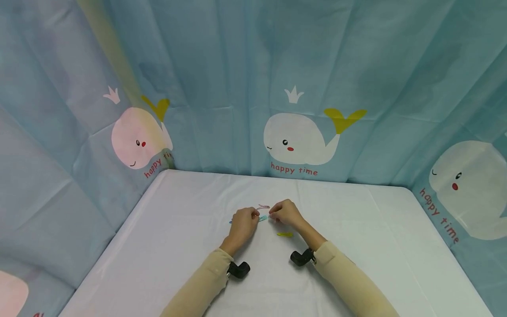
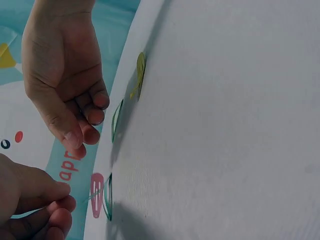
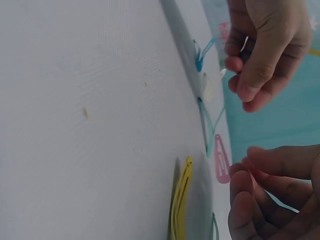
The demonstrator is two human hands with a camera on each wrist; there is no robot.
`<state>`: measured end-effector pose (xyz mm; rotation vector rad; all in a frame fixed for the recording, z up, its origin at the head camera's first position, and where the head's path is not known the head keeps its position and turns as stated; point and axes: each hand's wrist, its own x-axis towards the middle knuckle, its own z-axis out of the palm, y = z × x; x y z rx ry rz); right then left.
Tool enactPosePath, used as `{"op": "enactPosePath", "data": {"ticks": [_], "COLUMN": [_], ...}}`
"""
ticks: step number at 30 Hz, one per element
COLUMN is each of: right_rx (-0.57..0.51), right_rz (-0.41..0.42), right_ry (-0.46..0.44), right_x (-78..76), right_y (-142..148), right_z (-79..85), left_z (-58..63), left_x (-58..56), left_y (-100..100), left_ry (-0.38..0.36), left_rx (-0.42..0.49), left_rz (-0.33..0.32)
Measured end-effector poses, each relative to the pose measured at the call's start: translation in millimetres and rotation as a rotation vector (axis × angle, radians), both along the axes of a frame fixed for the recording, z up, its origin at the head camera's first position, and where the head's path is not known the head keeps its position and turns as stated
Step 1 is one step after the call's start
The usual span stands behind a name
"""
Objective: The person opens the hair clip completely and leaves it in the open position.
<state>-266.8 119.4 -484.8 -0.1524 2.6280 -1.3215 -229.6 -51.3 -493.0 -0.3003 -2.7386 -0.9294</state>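
My left hand [image 1: 244, 224] is held over the table with fingers curled. In the left wrist view its thumb meets the index fingertip, with nothing showing between them. Opposite it hovers my right hand [image 1: 286, 213], fingers bent and thumb tip close to the index, also showing nothing held. Between the hands lies a teal snap hair clip [image 1: 263, 218], one prong sprung up in the right wrist view. Just behind is a pink hair clip [image 1: 263, 206]. A yellow hair clip [image 1: 284, 234] lies below my right hand. Another teal clip [image 2: 116, 120] appears near my right fingertips.
Partly hidden beyond my left hand is a blue hair clip [image 3: 200, 57], with a cream clip [image 3: 207, 89] near it. A white cloth covers the table [image 1: 348, 264]. Whale-print blue curtain [image 1: 229, 88] hangs at the back and both sides.
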Motion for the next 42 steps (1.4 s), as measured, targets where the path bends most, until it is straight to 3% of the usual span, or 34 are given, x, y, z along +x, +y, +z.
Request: {"op": "enactPosePath", "data": {"ticks": [7,22,26,35,42], "right_rx": [-0.037,-0.03,0.003,0.061,0.084], "right_rz": [-0.031,-0.068,-0.068,-0.047,-0.013], "right_ry": [-0.029,-0.046,-0.063,-0.078,-0.089], "right_x": [11.8,30.7,32.7,40.4,41.5], "right_y": [14.3,42.0,47.1,51.0,50.3], "right_z": [3.6,5.3,1.0,-0.9,-1.9], "left_z": [3.3,-3.4,-4.4,-3.7,-4.5], "left_x": [7.1,10.9,12.6,13.9,15.7], "left_y": [13.2,28.0,31.8,40.6,45.7], "left_ry": [0.0,-0.234,-0.278,-0.269,-0.296], "left_rx": [0.026,0.111,0.093,0.009,0.009], "left_rz": [-0.078,-0.147,-0.15,-0.17,-0.189]}}
